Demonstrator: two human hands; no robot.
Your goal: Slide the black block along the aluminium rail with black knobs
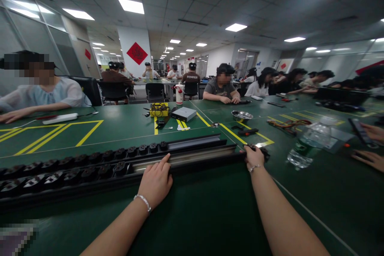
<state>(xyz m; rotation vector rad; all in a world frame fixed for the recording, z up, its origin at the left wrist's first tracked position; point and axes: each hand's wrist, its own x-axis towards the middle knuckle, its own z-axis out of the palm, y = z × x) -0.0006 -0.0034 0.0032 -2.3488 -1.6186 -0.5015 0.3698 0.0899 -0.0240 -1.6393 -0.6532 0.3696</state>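
Two long black power track rails lie side by side across the near table. The front rail (pixel 195 163) has a bare metallic channel on its right part, and the rear rail (pixel 192 143) lies just behind it. Round black sockets (pixel 105 171) sit in a row along the left part of each. My left hand (pixel 156 178) is over the front rail, fingers across the channel and thumb on the near side, gripping it. At that rail's right end, my right hand (pixel 254 157) is closed around a small black part (pixel 264 153), mostly hidden by the fingers.
A water bottle (pixel 312 144) stands right of my right hand. Behind the rails are a grey box (pixel 184 114), a yellow box with cables (pixel 159 109), a metal bowl (pixel 241 115) and bundled wires (pixel 289 125). Several people sit around; one's hands (pixel 370 160) are at far right.
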